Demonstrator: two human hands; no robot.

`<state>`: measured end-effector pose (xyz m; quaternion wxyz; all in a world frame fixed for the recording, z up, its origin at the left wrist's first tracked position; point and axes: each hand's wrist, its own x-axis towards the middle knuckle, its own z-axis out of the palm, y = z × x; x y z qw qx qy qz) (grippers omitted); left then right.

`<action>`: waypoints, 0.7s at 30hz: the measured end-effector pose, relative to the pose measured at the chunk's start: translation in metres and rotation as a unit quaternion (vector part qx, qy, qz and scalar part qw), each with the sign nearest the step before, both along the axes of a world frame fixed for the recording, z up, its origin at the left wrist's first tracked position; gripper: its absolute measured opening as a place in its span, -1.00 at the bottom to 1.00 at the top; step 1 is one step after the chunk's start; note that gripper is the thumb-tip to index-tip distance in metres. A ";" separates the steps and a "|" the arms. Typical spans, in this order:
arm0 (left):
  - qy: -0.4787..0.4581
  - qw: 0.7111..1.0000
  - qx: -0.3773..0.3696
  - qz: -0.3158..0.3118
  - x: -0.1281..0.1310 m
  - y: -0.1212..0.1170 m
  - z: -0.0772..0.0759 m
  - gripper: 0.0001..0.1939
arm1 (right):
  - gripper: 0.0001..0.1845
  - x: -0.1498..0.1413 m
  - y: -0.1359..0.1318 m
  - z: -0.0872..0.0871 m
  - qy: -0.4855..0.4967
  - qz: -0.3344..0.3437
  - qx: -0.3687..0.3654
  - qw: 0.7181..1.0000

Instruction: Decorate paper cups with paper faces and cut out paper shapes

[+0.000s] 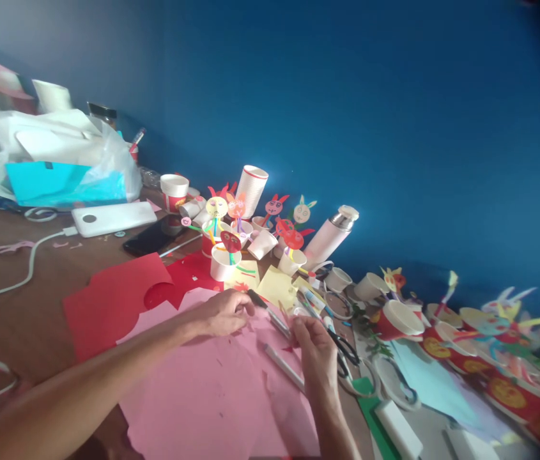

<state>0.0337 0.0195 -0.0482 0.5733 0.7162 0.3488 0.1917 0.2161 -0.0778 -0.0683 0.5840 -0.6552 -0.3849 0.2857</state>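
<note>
My left hand (pixel 231 313) rests over the upper part of a pink paper sheet (pixel 193 390), its fingers curled inward. Whatever lies between them is hidden. To its right, my right hand (pixel 316 342) has thumb and fingers pinched together; a small thin piece near the tips is too blurred to name. Between the hands lies a slim pen-like tool with a dark end (pixel 274 319). A white pen (pixel 283 367) lies on the pink sheet beside my right wrist. Black-handled scissors (pixel 345 350) are just right of that hand.
Paper cups with paper-faced figures (pixel 225 263) stand behind the hands, near a pink flask (pixel 330 237). Red paper (pixel 116 291), a phone (pixel 157 235) and a white power bank (pixel 114 219) lie left. More decorated cups (pixel 399 319) and tape rolls (pixel 397 382) crowd the right.
</note>
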 end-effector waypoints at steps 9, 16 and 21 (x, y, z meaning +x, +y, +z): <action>0.142 0.976 0.168 0.004 -0.015 0.020 0.011 -0.82 | -0.66 0.031 0.015 0.031 -0.224 0.036 -0.070 0.971; 0.234 0.920 0.312 0.034 -0.024 0.009 0.019 -0.80 | -0.80 0.057 0.058 0.042 -0.402 0.057 -0.171 0.898; 0.231 0.905 0.358 -0.003 -0.014 -0.007 0.015 -0.77 | -0.82 0.037 0.073 0.029 -0.479 0.059 -0.209 0.851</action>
